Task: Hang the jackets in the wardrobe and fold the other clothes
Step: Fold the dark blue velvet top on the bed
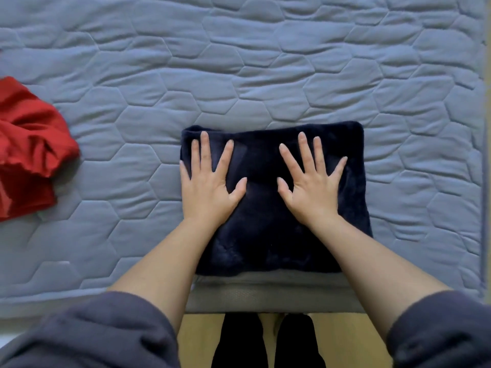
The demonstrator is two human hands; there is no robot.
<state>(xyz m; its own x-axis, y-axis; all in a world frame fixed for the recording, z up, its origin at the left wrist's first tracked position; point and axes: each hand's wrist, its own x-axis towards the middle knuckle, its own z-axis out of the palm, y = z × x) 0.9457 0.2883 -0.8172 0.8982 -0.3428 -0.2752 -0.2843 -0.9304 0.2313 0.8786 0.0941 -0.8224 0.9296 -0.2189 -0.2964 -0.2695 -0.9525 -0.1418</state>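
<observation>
Now left hand (210,188) and right hand (311,191), grip released, press one navy garment (268,240), one red garment (29,144) apart.

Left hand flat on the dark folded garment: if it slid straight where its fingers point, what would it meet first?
The left hand would cross the far edge of the dark folded garment, then only bare mattress as far as shown.

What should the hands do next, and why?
Probably lift both hands and reach for the red garment. The navy garment lies folded on the mattress, left hand and right hand pressed flat on it, while the red one lies crumpled.
</observation>
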